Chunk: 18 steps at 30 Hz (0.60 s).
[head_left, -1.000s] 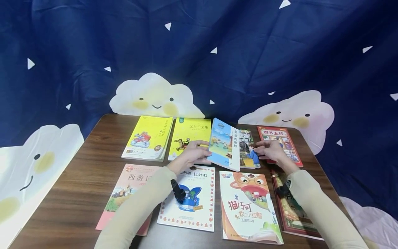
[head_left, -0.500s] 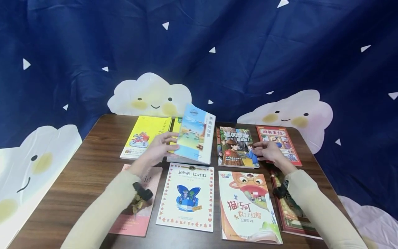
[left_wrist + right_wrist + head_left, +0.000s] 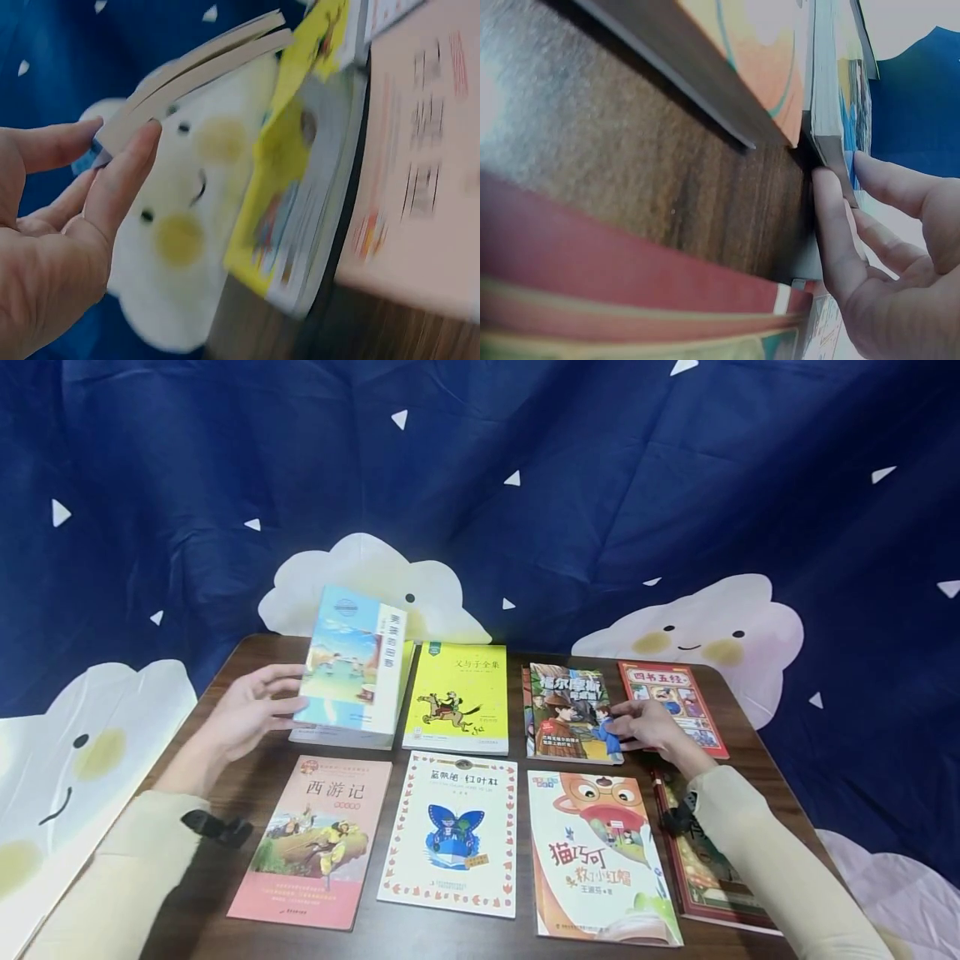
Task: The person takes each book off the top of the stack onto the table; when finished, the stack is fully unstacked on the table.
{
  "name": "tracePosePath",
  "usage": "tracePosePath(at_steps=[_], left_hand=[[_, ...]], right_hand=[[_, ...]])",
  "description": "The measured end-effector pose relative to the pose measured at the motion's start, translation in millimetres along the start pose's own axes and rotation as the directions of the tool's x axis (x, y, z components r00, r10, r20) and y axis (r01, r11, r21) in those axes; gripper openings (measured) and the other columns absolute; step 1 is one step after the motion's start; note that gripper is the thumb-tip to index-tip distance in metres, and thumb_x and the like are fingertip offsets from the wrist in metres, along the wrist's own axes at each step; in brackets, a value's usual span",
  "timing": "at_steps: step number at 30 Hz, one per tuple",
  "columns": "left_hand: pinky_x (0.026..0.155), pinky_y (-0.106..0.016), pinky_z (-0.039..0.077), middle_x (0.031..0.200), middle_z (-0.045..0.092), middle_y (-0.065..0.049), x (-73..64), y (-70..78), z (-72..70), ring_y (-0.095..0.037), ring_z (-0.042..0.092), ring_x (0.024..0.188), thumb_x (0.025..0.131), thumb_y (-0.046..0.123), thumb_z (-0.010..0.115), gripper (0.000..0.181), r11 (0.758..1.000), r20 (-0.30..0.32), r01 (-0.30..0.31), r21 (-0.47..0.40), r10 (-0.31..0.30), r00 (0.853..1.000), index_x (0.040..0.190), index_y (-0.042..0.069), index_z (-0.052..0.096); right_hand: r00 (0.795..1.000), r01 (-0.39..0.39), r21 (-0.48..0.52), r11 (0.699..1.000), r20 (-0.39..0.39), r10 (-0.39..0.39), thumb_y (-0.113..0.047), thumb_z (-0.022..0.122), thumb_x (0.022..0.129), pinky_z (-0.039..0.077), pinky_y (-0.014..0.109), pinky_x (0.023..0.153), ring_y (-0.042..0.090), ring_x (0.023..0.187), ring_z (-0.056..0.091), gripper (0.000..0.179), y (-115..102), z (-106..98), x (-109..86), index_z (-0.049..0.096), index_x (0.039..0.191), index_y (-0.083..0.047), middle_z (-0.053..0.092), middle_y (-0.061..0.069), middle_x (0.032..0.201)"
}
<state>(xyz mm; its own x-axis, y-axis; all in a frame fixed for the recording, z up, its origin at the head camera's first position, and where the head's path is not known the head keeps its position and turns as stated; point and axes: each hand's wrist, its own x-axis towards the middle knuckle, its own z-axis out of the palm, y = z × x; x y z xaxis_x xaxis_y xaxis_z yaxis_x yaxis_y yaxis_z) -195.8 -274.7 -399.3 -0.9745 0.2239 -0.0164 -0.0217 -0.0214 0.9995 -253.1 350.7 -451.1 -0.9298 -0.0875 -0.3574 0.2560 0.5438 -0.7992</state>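
Note:
My left hand [image 3: 251,714] pinches a light blue and white paperback book [image 3: 341,660] by its left edge. That book is raised and overlaps the yellow book [image 3: 296,161] at the back left, most of which it hides in the head view. From the side, in the left wrist view, the page block of the held book [image 3: 199,71] shows between thumb and fingers. With thumb and fingers my right hand [image 3: 652,727] pinches the right edge of a comic-style detective book [image 3: 566,718]; the right wrist view shows the fingertips [image 3: 827,184] at its corner.
A yellow book [image 3: 453,702] and a red book [image 3: 667,693] lie in the back row. In front lie a pink book [image 3: 315,843], a white butterfly book [image 3: 450,835], a cat book [image 3: 600,860] and a dark red-edged book [image 3: 712,868], partly under the right forearm.
My left hand has carried the light blue book leftward, off the detective book and past the middle yellow book to the back-left one. My right hand stays at the detective book's edge.

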Motion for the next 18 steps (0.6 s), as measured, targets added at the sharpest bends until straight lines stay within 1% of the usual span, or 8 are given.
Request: tracePosePath(at_steps=[4,6,8,10,12,14,16,18], left_hand=[[0.076,-0.030,0.071,0.112,0.074,0.006,-14.7,4.1,-33.5,-0.009,0.076,0.092,0.099,-0.011,0.062,0.042,0.998,0.021,-0.049,-0.029,0.049,0.999,0.133,0.014,0.058],[0.076,-0.030,0.071,0.112,0.075,0.005,-20.9,5.3,-49.5,-0.010,0.077,0.093,0.099,-0.015,0.059,0.044,0.997,0.032,-0.056,-0.046,0.057,0.998,0.132,0.014,0.058],[0.074,-0.028,0.070,0.112,0.075,0.007,-26.1,5.9,-64.8,-0.009,0.077,0.093,0.099,-0.016,0.057,0.045,0.998,0.031,-0.051,-0.025,0.051,0.998,0.130,0.016,0.059],[0.073,-0.027,0.070,0.111,0.075,0.009,-29.8,5.6,-78.6,-0.008,0.077,0.092,0.099,-0.015,0.058,0.045,1.000,0.007,-0.029,0.013,0.028,1.000,0.129,0.019,0.059],[0.073,-0.026,0.070,0.108,0.074,0.012,-32.2,3.9,-91.7,-0.006,0.076,0.091,0.099,-0.013,0.060,0.045,0.997,-0.027,0.000,0.083,0.002,1.000,0.127,0.022,0.058],[0.072,-0.025,0.069,0.105,0.073,0.016,-33.6,1.8,-103.4,-0.004,0.075,0.088,0.099,-0.009,0.064,0.044,0.981,-0.072,0.043,0.190,-0.029,0.997,0.126,0.025,0.057],[0.072,-0.025,0.069,0.103,0.071,0.021,-35.0,-1.8,-114.2,-0.001,0.075,0.088,0.098,-0.011,0.063,0.048,0.957,-0.102,0.081,0.279,-0.055,0.993,0.127,0.027,0.056],[0.073,-0.025,0.069,0.101,0.069,0.024,-36.4,-6.2,-123.3,0.002,0.074,0.088,0.098,-0.012,0.060,0.051,0.925,-0.127,0.114,0.362,-0.072,0.989,0.128,0.029,0.054]], right_hand=[[1.000,0.005,-0.008,1.000,-0.003,-0.005,-0.016,0.072,0.101,0.071,0.032,0.076,0.006,0.081,0.072,0.065,0.0,0.3,0.7,0.043,0.152,0.012,0.074,0.020,0.122],[1.000,-0.002,-0.014,1.000,-0.007,0.002,-0.017,0.072,0.101,0.071,0.032,0.077,0.007,0.082,0.072,0.065,-0.4,0.2,0.3,0.044,0.152,0.011,0.074,0.019,0.121],[1.000,-0.011,-0.021,1.000,-0.008,0.010,-0.017,0.072,0.101,0.071,0.032,0.077,0.008,0.083,0.072,0.065,-1.2,0.3,-0.3,0.044,0.152,0.010,0.074,0.017,0.119],[1.000,-0.024,-0.021,0.999,-0.013,0.024,-0.018,0.072,0.101,0.071,0.032,0.077,0.009,0.083,0.072,0.064,-1.9,0.5,-0.9,0.045,0.152,0.009,0.075,0.016,0.118],[0.999,-0.032,-0.022,0.999,-0.015,0.032,-0.018,0.072,0.101,0.071,0.032,0.077,0.009,0.084,0.072,0.064,-2.8,0.8,-1.7,0.044,0.153,0.009,0.075,0.017,0.118],[0.999,-0.031,-0.021,0.999,-0.016,0.031,-0.018,0.072,0.101,0.071,0.033,0.077,0.009,0.084,0.072,0.064,-3.5,1.4,-2.4,0.044,0.153,0.009,0.075,0.020,0.120],[0.999,-0.031,-0.019,0.999,-0.021,0.031,-0.018,0.072,0.101,0.071,0.033,0.077,0.009,0.084,0.072,0.064,-3.8,1.9,-2.5,0.045,0.152,0.009,0.074,0.023,0.123],[0.999,-0.026,-0.026,0.999,-0.021,0.025,-0.018,0.072,0.101,0.071,0.033,0.077,0.009,0.084,0.073,0.065,-3.4,2.3,-2.1,0.044,0.152,0.010,0.073,0.025,0.125]])
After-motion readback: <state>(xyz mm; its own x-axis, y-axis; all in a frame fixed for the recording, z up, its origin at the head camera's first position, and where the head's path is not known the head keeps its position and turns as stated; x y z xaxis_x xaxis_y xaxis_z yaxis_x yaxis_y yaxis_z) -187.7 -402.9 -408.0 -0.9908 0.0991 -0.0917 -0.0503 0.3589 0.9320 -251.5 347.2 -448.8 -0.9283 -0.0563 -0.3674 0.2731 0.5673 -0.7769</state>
